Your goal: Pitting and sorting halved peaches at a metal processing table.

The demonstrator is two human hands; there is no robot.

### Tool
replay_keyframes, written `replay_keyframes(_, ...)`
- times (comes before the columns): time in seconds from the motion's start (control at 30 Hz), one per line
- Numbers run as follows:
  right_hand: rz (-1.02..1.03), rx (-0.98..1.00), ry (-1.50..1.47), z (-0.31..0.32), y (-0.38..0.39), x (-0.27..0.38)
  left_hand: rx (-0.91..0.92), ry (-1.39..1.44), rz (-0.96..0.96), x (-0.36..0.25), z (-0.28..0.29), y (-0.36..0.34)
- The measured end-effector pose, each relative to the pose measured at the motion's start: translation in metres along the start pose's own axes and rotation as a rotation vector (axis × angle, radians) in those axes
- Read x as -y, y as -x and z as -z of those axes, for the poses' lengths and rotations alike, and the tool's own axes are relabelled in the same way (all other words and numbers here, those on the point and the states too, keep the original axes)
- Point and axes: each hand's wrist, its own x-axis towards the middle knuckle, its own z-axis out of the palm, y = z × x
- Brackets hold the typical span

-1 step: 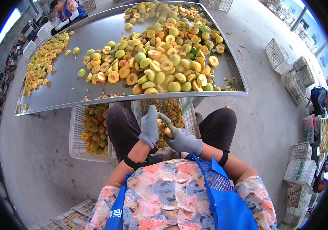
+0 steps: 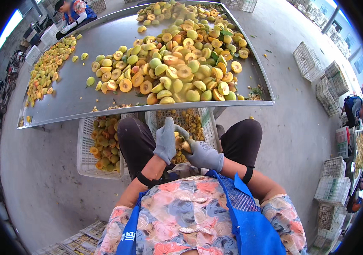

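Above a crate between my knees, my two gloved hands meet. My left hand (image 2: 165,142), in a grey glove, is closed around a yellow peach half (image 2: 176,134), mostly covered by its fingers. Close against it, my right hand (image 2: 205,155), also gloved in grey, grips a small tool with a tan handle (image 2: 186,146); its working end is hidden at the fruit. Below them the white crate (image 2: 212,127) holds small yellow-brown pieces, perhaps pits. On the metal table (image 2: 100,40) ahead lies a big heap of halved peaches (image 2: 181,63).
Left of my knee stands a white crate (image 2: 80,148) of peaches. More cut fruit (image 2: 47,68) covers the table's left end, near a seated person (image 2: 77,15). The table's raised rim (image 2: 147,109) runs close before my knees. Stacked crates (image 2: 333,189) line the right side.
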Motion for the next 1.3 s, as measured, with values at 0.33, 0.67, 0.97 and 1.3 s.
replay_keyframes(0.33,-0.181,0.234,-0.474,0.014,-0.007,0.011,0.074,-0.029,-0.065,-0.005,-0.002,-0.014)
replay_keyframes(0.67,-0.181,0.213,-0.117,0.012,-0.012,0.005,0.151,0.257,-0.088,0.003,0.003,-0.018)
replay_keyframes(0.97,-0.351,0.664,-1.090,0.028,-0.006,0.011,0.272,0.413,0.007,-0.008,-0.004,-0.020)
replay_keyframes(1.3,-0.185,0.455,-0.589,0.029,-0.023,-0.012,0.232,0.708,0.226,-0.001,-0.009,-0.034)
